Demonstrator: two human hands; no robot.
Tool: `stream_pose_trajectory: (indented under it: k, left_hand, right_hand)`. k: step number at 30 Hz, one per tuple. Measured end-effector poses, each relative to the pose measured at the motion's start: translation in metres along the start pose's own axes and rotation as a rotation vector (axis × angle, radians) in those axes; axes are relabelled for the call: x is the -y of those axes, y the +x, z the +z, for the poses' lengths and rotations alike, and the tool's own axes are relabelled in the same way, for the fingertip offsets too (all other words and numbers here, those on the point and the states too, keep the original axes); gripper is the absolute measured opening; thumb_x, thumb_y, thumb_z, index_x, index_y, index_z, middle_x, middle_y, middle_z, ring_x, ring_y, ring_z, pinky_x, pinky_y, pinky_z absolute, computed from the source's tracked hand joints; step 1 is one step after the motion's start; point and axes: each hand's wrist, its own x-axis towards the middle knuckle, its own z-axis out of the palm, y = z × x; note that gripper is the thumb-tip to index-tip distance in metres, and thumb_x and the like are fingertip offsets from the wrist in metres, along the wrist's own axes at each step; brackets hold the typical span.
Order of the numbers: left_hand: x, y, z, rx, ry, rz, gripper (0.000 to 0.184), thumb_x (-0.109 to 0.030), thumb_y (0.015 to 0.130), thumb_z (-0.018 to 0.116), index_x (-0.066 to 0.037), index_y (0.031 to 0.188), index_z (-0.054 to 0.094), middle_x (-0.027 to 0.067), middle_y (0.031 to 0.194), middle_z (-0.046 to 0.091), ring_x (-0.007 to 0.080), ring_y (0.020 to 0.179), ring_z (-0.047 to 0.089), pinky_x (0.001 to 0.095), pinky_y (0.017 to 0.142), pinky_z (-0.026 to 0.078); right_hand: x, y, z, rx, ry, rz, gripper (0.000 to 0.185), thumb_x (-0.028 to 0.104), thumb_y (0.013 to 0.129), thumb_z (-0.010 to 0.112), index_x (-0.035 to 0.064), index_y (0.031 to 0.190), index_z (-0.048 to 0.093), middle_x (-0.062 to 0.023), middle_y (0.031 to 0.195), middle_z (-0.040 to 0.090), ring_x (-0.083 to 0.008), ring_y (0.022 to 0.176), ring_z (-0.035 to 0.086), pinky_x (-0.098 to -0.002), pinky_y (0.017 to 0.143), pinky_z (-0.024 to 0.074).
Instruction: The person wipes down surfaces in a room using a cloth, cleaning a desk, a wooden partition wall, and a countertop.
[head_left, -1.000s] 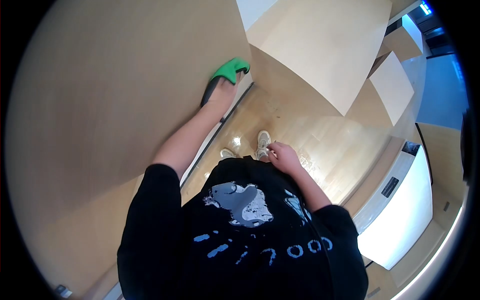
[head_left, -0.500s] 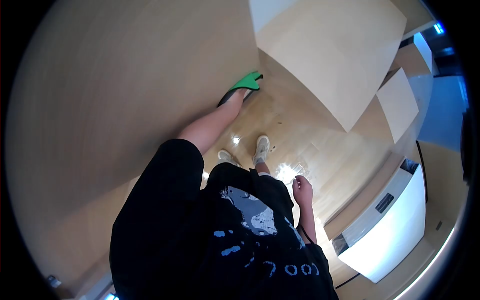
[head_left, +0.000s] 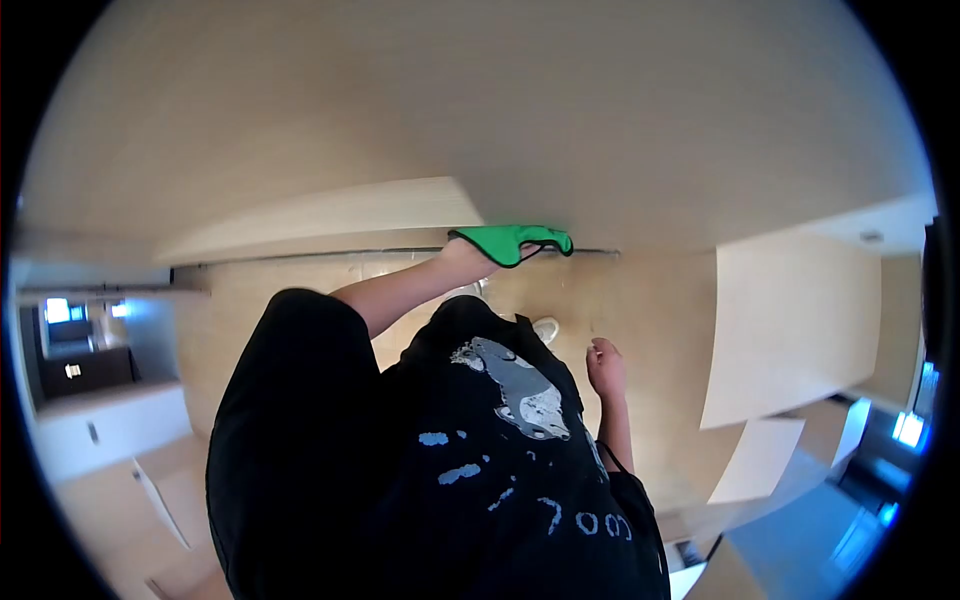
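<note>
A green cloth (head_left: 510, 240) with dark edging covers most of my left hand (head_left: 472, 256), which reaches forward and holds it against a large wood-toned panel (head_left: 560, 120). The cloth hides the fingers of that hand. My right hand (head_left: 606, 366) hangs low on the right, away from the panel, its fingers curled in and no object visible in them. A dark band circles the arm above it.
Light wood-look flooring (head_left: 640, 300) lies below, with my pale shoe (head_left: 546, 329) on it. Pale boards (head_left: 790, 330) stand on the right. At the far left is a white drawer front (head_left: 110, 430) beside an opening.
The view has swung so the panel now spans the top and the boards sit at the right. My left hand with the cloth appears lower and further right; my right hand stays low.
</note>
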Motion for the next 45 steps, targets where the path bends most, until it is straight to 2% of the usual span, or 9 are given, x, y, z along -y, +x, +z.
stream_pose_trajectory:
  k: [2, 6, 13, 22, 28, 35, 37, 40, 45]
  left_hand:
    - [0.033, -0.040, -0.088, 0.359, -0.968, -0.361, 0.042, -0.030, 0.101, 0.049, -0.009, 0.137, 0.058, 0.0081, 0.149, 0.050, 0.0241, 0.138, 0.046, 0.0398, 0.116, 0.037]
    - [0.068, -0.119, 0.019, -0.670, -0.001, -0.395, 0.041, -0.038, 0.079, 0.073, -0.010, 0.108, 0.067, 0.0093, 0.122, 0.062, 0.0283, 0.133, 0.050, 0.0509, 0.106, 0.039]
    - [0.080, -0.123, 0.002, -0.617, -0.258, -0.322, 0.044, -0.042, 0.075, 0.074, -0.013, 0.107, 0.064, 0.0097, 0.107, 0.062, 0.0315, 0.129, 0.051, 0.0485, 0.104, 0.040]
    - [0.178, -0.251, 0.036, -0.527, -0.386, -0.586, 0.048, -0.047, 0.074, 0.075, -0.008, 0.100, 0.068, 0.0167, 0.108, 0.067, 0.0374, 0.123, 0.056, 0.0523, 0.103, 0.041]
    - [0.279, -0.390, 0.107, -0.503, -0.209, -0.947, 0.039, -0.038, 0.080, 0.066, -0.006, 0.104, 0.066, 0.0169, 0.106, 0.065, 0.0413, 0.112, 0.056, 0.0590, 0.104, 0.036]
    - [0.268, -0.361, 0.091, -0.739, -0.227, -0.991, 0.027, -0.028, 0.068, 0.067, -0.010, 0.087, 0.066, 0.0153, 0.090, 0.064, 0.0384, 0.096, 0.055, 0.0567, 0.091, 0.041]
    - [0.242, -0.328, 0.083, -0.766, -0.295, -0.909, 0.021, -0.028, 0.065, 0.069, -0.011, 0.077, 0.069, 0.0146, 0.085, 0.065, 0.0389, 0.106, 0.057, 0.0577, 0.091, 0.043]
    - [0.204, -0.294, 0.056, -0.698, -0.493, -0.796, 0.027, -0.035, 0.075, 0.070, -0.013, 0.092, 0.072, 0.0110, 0.104, 0.067, 0.0360, 0.129, 0.052, 0.0559, 0.102, 0.040]
    - [0.194, -0.284, 0.066, -0.797, -0.421, -0.772, 0.029, -0.036, 0.082, 0.065, -0.013, 0.099, 0.070, 0.0098, 0.120, 0.064, 0.0311, 0.135, 0.049, 0.0528, 0.108, 0.036]
  right_hand:
    - [0.030, 0.019, -0.002, 0.045, 0.027, -0.066, 0.026, 0.019, 0.094, 0.062, 0.0014, 0.113, 0.067, -0.0230, 0.101, 0.071, -0.0368, 0.087, 0.071, -0.0432, 0.077, 0.0566]
    - [0.123, 0.039, -0.001, 0.021, 0.043, -0.305, 0.024, 0.014, 0.092, 0.062, -0.0001, 0.112, 0.067, -0.0220, 0.104, 0.070, -0.0376, 0.094, 0.069, -0.0435, 0.082, 0.0552]
    - [0.323, 0.051, 0.036, -0.229, -0.136, -1.031, 0.030, 0.004, 0.084, 0.066, 0.0027, 0.113, 0.064, -0.0173, 0.116, 0.063, -0.0385, 0.106, 0.059, -0.0476, 0.091, 0.0494]
    - [0.379, 0.090, 0.103, -0.413, -0.092, -0.802, 0.035, 0.000, 0.081, 0.065, 0.0032, 0.117, 0.064, -0.0184, 0.120, 0.059, -0.0382, 0.107, 0.055, -0.0473, 0.091, 0.0455]
    - [0.406, 0.090, 0.133, -0.517, -0.413, -0.941, 0.035, 0.015, 0.084, 0.067, 0.0048, 0.118, 0.064, -0.0173, 0.120, 0.059, -0.0366, 0.112, 0.053, -0.0483, 0.094, 0.0424]
    - [0.397, 0.099, 0.139, -0.522, -0.457, -0.874, 0.037, 0.018, 0.085, 0.065, 0.0046, 0.119, 0.065, -0.0172, 0.124, 0.060, -0.0378, 0.116, 0.053, -0.0498, 0.100, 0.0395]
    - [0.398, 0.097, 0.136, -0.530, -0.526, -0.843, 0.037, 0.018, 0.086, 0.063, 0.0029, 0.120, 0.065, -0.0179, 0.124, 0.061, -0.0377, 0.116, 0.054, -0.0482, 0.100, 0.0398]
    - [0.399, 0.098, 0.133, -0.502, -0.444, -0.799, 0.034, 0.013, 0.086, 0.065, 0.0037, 0.119, 0.066, -0.0177, 0.123, 0.060, -0.0374, 0.117, 0.053, -0.0489, 0.099, 0.0416]
    - [0.409, 0.093, 0.138, -0.270, -0.103, -0.879, 0.030, 0.008, 0.086, 0.065, 0.0029, 0.115, 0.065, -0.0182, 0.121, 0.057, -0.0388, 0.115, 0.052, -0.0496, 0.098, 0.0434]
